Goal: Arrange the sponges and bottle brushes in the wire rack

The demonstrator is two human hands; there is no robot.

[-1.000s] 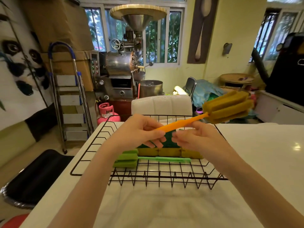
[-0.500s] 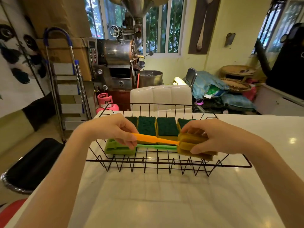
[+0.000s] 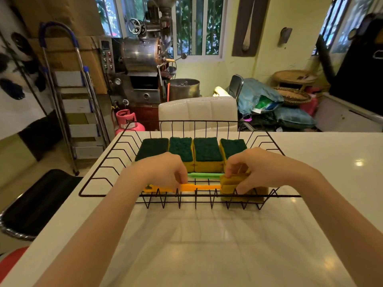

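Note:
A black wire rack (image 3: 99, 168) stands on the white counter. Several yellow sponges with dark green tops (image 3: 207, 154) sit side by side along its back. In front of them lies a green bottle brush (image 3: 205, 175), mostly hidden by my hands. An orange bottle brush (image 3: 199, 187) with a yellow sponge head lies low along the rack's front. My left hand (image 3: 163, 172) pinches its orange handle. My right hand (image 3: 257, 168) grips its sponge head at the rack's right end.
The white counter (image 3: 207, 245) stretches toward me and to the right. A white chair back (image 3: 196, 112) stands just behind the rack. A black stool (image 3: 35, 204) is at the left below the counter edge. Ladder, roaster and bags are farther off.
The orange brush has come down from in the air above the rack to lie along the rack's front. My right hand shifted from the handle to the sponge head.

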